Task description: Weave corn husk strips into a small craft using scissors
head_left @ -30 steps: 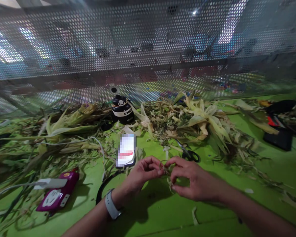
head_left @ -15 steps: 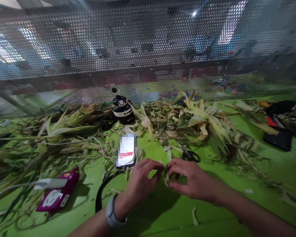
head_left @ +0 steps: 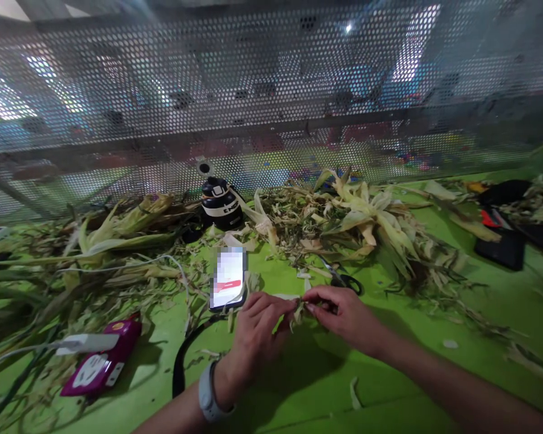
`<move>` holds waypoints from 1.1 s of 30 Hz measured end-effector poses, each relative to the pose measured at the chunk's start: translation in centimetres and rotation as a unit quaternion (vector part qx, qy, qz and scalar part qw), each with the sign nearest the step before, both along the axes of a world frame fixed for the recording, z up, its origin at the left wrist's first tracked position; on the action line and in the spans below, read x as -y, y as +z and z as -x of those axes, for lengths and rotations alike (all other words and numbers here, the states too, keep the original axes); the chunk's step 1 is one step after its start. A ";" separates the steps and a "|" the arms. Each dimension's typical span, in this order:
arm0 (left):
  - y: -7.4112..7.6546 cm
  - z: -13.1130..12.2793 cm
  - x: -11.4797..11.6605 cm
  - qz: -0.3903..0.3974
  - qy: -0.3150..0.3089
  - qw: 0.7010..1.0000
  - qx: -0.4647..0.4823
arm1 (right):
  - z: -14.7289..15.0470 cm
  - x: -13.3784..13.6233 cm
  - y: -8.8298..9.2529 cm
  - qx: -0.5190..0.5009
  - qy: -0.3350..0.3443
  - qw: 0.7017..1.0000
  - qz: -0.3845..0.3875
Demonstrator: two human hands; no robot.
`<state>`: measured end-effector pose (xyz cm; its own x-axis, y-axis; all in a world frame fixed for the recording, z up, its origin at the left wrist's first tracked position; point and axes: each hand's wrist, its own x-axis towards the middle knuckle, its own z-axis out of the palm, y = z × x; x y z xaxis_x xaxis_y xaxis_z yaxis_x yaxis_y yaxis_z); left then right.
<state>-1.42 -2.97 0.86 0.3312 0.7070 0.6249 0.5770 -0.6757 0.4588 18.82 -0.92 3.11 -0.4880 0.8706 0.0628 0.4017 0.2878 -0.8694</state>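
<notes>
Above the green table (head_left: 389,392) my two hands meet fingertip to fingertip. My left hand (head_left: 261,322), with a pale band at the wrist, pinches a small bunch of corn husk strips (head_left: 297,316). From the other side, my right hand (head_left: 341,314) pinches the same bunch, thumb against forefinger. A pale end of husk sticks out between the hands. Just beyond my right hand lie black-handled scissors (head_left: 346,281). A lit phone (head_left: 228,278) lies beyond my left hand, with a dry husk piece against its edge.
Corn husks (head_left: 364,211) are heaped along the back, with more husks (head_left: 117,235) at the left. Among them stands a black bottle (head_left: 221,205). A purple packet (head_left: 104,355) with a white charger lies left, a black case (head_left: 500,247) right. A perforated metal screen (head_left: 262,90) rises behind.
My right fingers have closed in from a looser curl to a tight pinch beside the left fingertips. The husk bunch has turned a little. The whole view has shifted slightly.
</notes>
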 end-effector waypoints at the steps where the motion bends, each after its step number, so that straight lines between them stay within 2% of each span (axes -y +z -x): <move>1: 0.1 0.0 0.0 -0.004 0.002 1.000 -0.007 | 0.0 0.0 -0.1 -0.002 -0.004 1.000 0.001; 8: 0.5 -0.3 0.2 -0.070 -0.024 0.997 -0.007 | 0.3 -0.5 0.2 -0.014 0.024 0.998 0.062; 11: 0.4 -0.1 0.3 -0.039 -0.018 0.999 -0.011 | 0.4 -0.7 0.1 -0.037 0.037 0.995 0.085; 15: 0.6 -0.2 0.3 -0.007 -0.030 0.999 0.025 | 0.3 -0.8 -0.4 -0.087 0.023 0.990 0.107; 20: 1.3 -0.8 0.2 -0.006 -0.015 0.995 0.100 | -0.1 -0.9 -0.2 -0.115 -0.005 0.992 0.050; 24: 1.4 -0.9 0.5 0.096 0.013 0.981 0.168 | -0.3 -0.7 0.6 -0.097 -0.020 0.995 -0.003; 26: 1.4 -0.9 0.6 0.181 0.034 0.959 0.215 | -0.3 -0.5 1.0 -0.084 -0.031 0.995 -0.039; 28: 1.4 -0.9 0.6 0.276 0.051 0.917 0.285 | -0.5 -0.4 1.2 -0.060 -0.038 0.994 -0.089; 30: 1.4 -1.0 0.3 0.365 0.055 0.848 0.380 | -0.8 -0.4 1.5 -0.033 -0.037 0.990 -0.129; 33: 1.2 -1.0 -0.4 0.460 0.049 0.719 0.519 | -1.3 -0.6 1.9 -0.020 -0.031 0.990 -0.133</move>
<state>-0.42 -2.57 2.06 -0.0549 0.9674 -0.2472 -0.3750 0.2095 0.9030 20.16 -0.31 5.03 -0.4261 0.8490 0.3126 0.3922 0.4847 -0.7818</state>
